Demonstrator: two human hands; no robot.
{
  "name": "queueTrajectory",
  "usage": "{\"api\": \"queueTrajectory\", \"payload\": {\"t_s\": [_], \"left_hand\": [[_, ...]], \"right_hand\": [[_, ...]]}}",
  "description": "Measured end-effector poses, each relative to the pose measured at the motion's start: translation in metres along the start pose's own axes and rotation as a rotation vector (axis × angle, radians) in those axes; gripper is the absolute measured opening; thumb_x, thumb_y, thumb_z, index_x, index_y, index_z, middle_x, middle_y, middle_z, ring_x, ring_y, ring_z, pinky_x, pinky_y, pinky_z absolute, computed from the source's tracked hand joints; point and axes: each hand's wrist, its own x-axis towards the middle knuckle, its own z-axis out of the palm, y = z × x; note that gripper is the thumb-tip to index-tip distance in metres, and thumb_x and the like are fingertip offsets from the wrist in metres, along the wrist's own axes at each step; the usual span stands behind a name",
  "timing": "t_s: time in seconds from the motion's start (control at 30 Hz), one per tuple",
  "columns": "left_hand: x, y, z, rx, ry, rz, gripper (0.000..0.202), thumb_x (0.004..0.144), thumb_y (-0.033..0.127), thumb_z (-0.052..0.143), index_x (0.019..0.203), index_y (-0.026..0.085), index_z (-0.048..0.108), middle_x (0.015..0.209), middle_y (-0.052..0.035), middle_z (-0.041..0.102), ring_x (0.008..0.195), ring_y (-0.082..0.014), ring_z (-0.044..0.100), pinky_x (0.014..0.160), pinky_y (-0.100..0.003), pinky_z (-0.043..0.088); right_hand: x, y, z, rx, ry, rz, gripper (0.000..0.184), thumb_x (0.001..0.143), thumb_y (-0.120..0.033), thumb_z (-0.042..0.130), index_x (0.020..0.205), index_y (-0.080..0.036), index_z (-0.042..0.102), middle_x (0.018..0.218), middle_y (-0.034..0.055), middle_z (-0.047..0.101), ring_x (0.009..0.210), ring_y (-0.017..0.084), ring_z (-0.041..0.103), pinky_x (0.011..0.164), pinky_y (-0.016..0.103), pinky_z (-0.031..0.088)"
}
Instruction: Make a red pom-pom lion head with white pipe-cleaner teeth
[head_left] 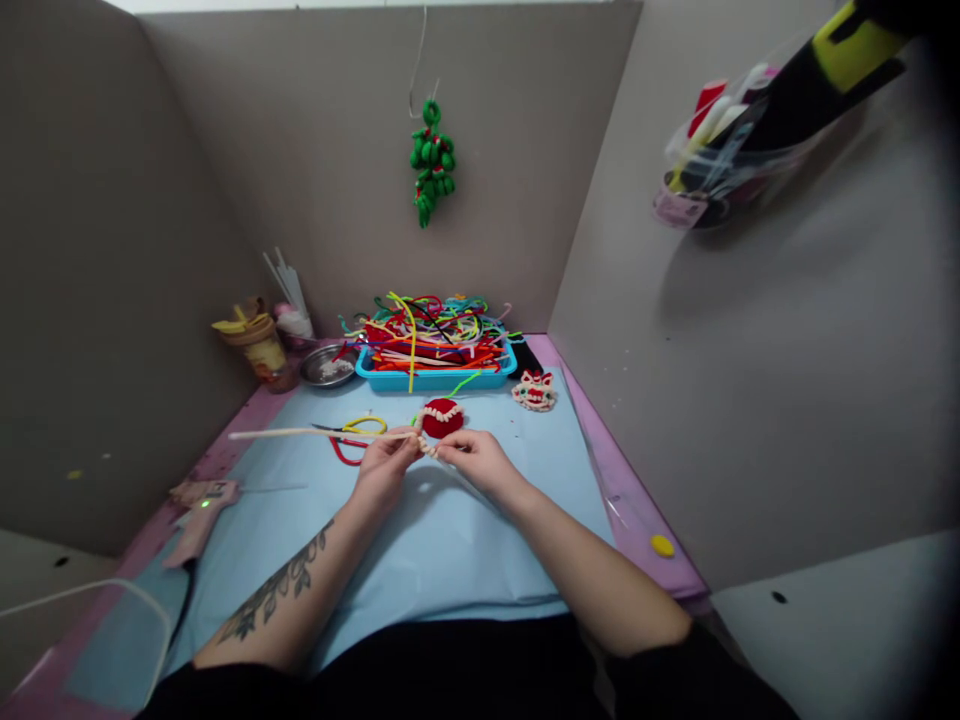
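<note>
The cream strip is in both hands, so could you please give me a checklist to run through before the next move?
1. Cream strip held: ok, the left hand and right hand both pinch it.
2. Strip's long end clear of the scissors: cannot tell; it crosses in front of them, contact unclear.
3. Red piece in sight: ok, on the blue sheet just beyond the hands.
4. Glue gun light on: ok, green.
5. Glue gun hot: cannot tell.

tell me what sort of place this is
Probably a handicraft booth: there are grey partition walls, a blue tray heaped with coloured fuzzy stems, and a pink glue gun.
</note>
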Motion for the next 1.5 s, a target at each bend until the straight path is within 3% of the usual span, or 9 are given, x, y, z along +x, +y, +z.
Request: {"api": "queueTrajectory", "payload": {"t_s": [0.27, 0.43, 0.57, 0.67, 0.83, 1.03, 1.27, 1.37, 1.5], "left_hand": [[0.0, 0.002, 0.002, -0.02, 0.051, 0.024, 0.033, 0.059, 0.035, 0.082, 0.078, 0.013, 0.066, 0.068, 0.0, 0.064, 0.064, -0.0118, 0.059, 0.068, -0.026, 0.048], [-0.001, 0.002, 0.003, -0.029, 0.053, 0.031, 0.034, 0.059, 0.035, 0.082, 0.08, 0.014, 0.065, 0.069, -0.0006, 0.064, 0.064, -0.0122, 0.059, 0.065, -0.025, 0.047], [-0.003, 0.001, 0.003, 0.007, 0.016, 0.053, 0.031, 0.063, 0.035, 0.08, 0.082, 0.016, 0.065, 0.071, -0.001, 0.064, 0.065, -0.0128, 0.059, 0.066, -0.026, 0.047], [-0.004, -0.001, -0.001, 0.158, -0.045, 0.11, 0.025, 0.068, 0.034, 0.076, 0.08, 0.016, 0.066, 0.072, -0.0021, 0.064, 0.068, -0.014, 0.06, 0.068, -0.027, 0.048], [-0.002, -0.005, -0.007, 0.253, -0.084, 0.137, 0.022, 0.072, 0.035, 0.073, 0.081, 0.015, 0.067, 0.075, -0.0029, 0.065, 0.07, -0.0146, 0.06, 0.07, -0.027, 0.048], [0.002, -0.001, -0.011, 0.163, -0.057, 0.102, 0.027, 0.069, 0.038, 0.075, 0.081, 0.015, 0.067, 0.072, -0.0022, 0.063, 0.068, -0.0141, 0.058, 0.068, -0.027, 0.048], [0.002, 0.006, -0.008, 0.094, 0.018, 0.099, 0.027, 0.063, 0.036, 0.078, 0.076, 0.014, 0.067, 0.073, -0.0019, 0.061, 0.066, -0.0131, 0.057, 0.064, -0.025, 0.047], [0.003, 0.004, -0.009, 0.102, -0.006, 0.11, 0.027, 0.066, 0.036, 0.077, 0.079, 0.015, 0.067, 0.071, -0.001, 0.061, 0.066, -0.013, 0.056, 0.065, -0.025, 0.047], [0.002, 0.003, -0.009, 0.058, 0.003, 0.102, 0.027, 0.065, 0.035, 0.078, 0.079, 0.015, 0.066, 0.071, -0.0002, 0.06, 0.065, -0.0122, 0.056, 0.065, -0.025, 0.047]], "right_hand": [[-0.01, -0.004, 0.008, -0.099, -0.057, -0.017, 0.023, 0.082, -0.033, 0.056, 0.078, -0.017, 0.072, 0.075, 0.003, 0.069, 0.073, 0.017, 0.061, 0.071, 0.029, 0.045], [-0.012, -0.004, 0.015, 0.04, -0.072, 0.051, 0.016, 0.071, -0.033, 0.067, 0.077, -0.017, 0.065, 0.073, 0.0008, 0.065, 0.067, 0.014, 0.057, 0.067, 0.027, 0.044], [-0.007, 0.003, 0.012, 0.311, -0.246, 0.155, 0.033, 0.065, -0.044, 0.071, 0.072, -0.017, 0.054, 0.062, -0.0035, 0.054, 0.055, 0.009, 0.047, 0.057, 0.024, 0.039], [-0.007, 0.003, 0.011, 0.195, -0.327, 0.158, 0.037, 0.066, -0.046, 0.071, 0.066, -0.018, 0.046, 0.056, -0.0068, 0.044, 0.051, 0.007, 0.04, 0.05, 0.021, 0.032], [-0.012, -0.002, 0.016, -0.115, -0.172, 0.161, 0.027, 0.068, -0.031, 0.067, 0.062, -0.019, 0.044, 0.054, -0.0067, 0.043, 0.051, 0.008, 0.04, 0.048, 0.021, 0.03], [-0.013, -0.006, 0.01, -0.184, 0.097, -0.13, 0.006, 0.073, -0.023, 0.064, 0.076, -0.018, 0.061, 0.078, 0.0003, 0.06, 0.075, 0.014, 0.056, 0.068, 0.025, 0.043], [-0.015, -0.001, 0.005, -0.357, 0.054, -0.312, 0.012, 0.084, -0.023, 0.059, 0.082, -0.022, 0.071, 0.085, 0.0048, 0.069, 0.084, 0.018, 0.059, 0.083, 0.032, 0.043], [-0.017, -0.002, 0.009, -0.368, 0.005, -0.269, 0.011, 0.083, -0.024, 0.059, 0.084, -0.022, 0.07, 0.086, 0.0045, 0.07, 0.085, 0.019, 0.06, 0.084, 0.033, 0.043], [-0.016, -0.003, 0.016, -0.206, -0.05, -0.083, 0.014, 0.069, -0.026, 0.072, 0.08, -0.019, 0.066, 0.082, 0.002, 0.067, 0.081, 0.017, 0.059, 0.076, 0.03, 0.044]]}}
